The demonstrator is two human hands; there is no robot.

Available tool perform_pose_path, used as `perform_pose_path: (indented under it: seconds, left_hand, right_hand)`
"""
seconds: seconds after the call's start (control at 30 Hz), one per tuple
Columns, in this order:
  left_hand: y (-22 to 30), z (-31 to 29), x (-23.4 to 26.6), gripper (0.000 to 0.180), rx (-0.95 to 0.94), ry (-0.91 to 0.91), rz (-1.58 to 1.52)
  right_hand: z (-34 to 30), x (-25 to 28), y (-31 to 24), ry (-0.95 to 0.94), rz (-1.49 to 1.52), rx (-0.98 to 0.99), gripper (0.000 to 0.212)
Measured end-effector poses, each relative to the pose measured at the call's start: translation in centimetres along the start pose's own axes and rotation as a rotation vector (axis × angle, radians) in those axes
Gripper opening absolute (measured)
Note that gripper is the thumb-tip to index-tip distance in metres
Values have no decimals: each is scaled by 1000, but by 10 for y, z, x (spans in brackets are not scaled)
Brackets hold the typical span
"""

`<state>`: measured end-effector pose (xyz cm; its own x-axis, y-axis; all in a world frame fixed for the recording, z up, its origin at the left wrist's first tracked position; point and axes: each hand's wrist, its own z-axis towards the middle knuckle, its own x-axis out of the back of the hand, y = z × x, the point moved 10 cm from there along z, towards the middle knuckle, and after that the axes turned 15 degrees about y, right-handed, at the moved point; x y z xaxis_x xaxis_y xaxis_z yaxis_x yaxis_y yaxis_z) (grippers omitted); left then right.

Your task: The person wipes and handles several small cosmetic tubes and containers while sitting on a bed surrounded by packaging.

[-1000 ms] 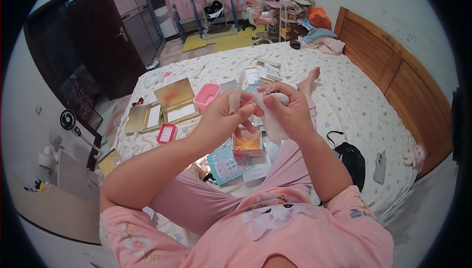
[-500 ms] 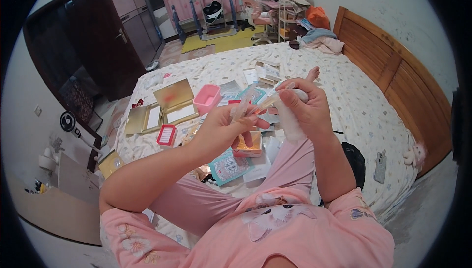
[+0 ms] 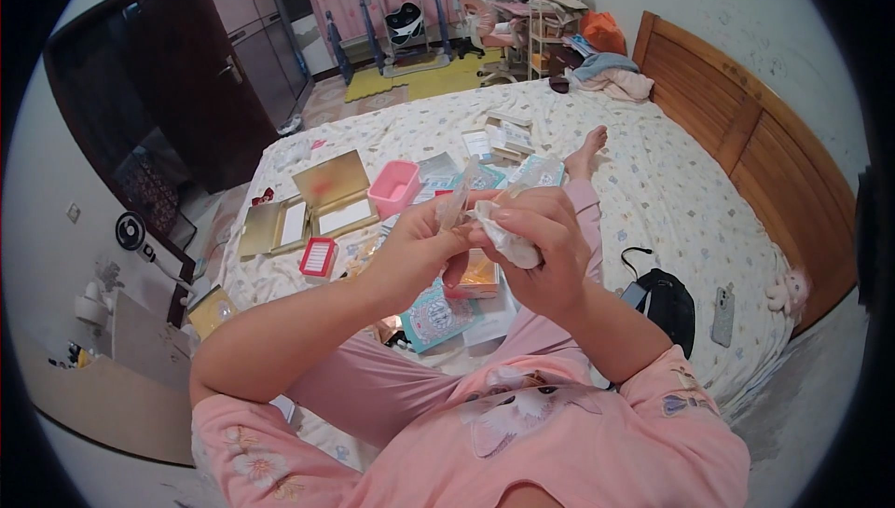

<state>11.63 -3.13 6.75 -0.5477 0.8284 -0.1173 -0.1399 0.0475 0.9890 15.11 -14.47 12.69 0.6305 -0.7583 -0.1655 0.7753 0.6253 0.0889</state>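
Observation:
My left hand point(image 3: 415, 252) and my right hand point(image 3: 550, 242) meet in front of my chest, above the spread of boxes on the bed. Between the left thumb and fingers is a thin clear plastic piece point(image 3: 455, 199), its upper end sticking up past the knuckles. The right hand grips a crumpled white tissue point(image 3: 510, 238), pressed close to the left fingertips. Whatever lies inside the tissue is hidden. Below the hands are a small box with orange contents point(image 3: 477, 273) and a teal patterned box point(image 3: 438, 314).
On the bed's left part stand a pink plastic bin point(image 3: 394, 184), an open gold case point(image 3: 331, 193) and a small red-framed box point(image 3: 318, 256). To the right lie a black bag point(image 3: 667, 308) and a phone point(image 3: 722, 315). A wooden headboard point(image 3: 736, 102) borders the right side.
My right hand has moved down and left to meet my left hand. The tissue, which hung from it, is now bunched by the left fingertips. The left hand has barely moved.

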Motion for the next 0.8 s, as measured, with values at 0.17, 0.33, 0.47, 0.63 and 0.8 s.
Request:
perform_pose_path:
  seconds: [0.17, 0.33, 0.47, 0.63, 0.8]
  left_hand:
    - [-3, -4, 3, 36, 39, 10, -41]
    - [0, -8, 0, 35, 19, 49, -72]
    - [0, -7, -1, 36, 47, 79, -74]
    - [13, -9, -6, 37, -3, 35, -55]
    - [11, -14, -8, 38, -2, -19, -94]
  right_hand:
    - [-8, -8, 3, -76, 58, -199, 39]
    - [-11, -9, -7, -240, 104, -222, 43]
    - [-11, -1, -4, -284, 108, -196, 42]
    - [13, 33, -11, -107, -130, -13, 36]
    - [8, 11, -20, -205, -319, 179, 36]
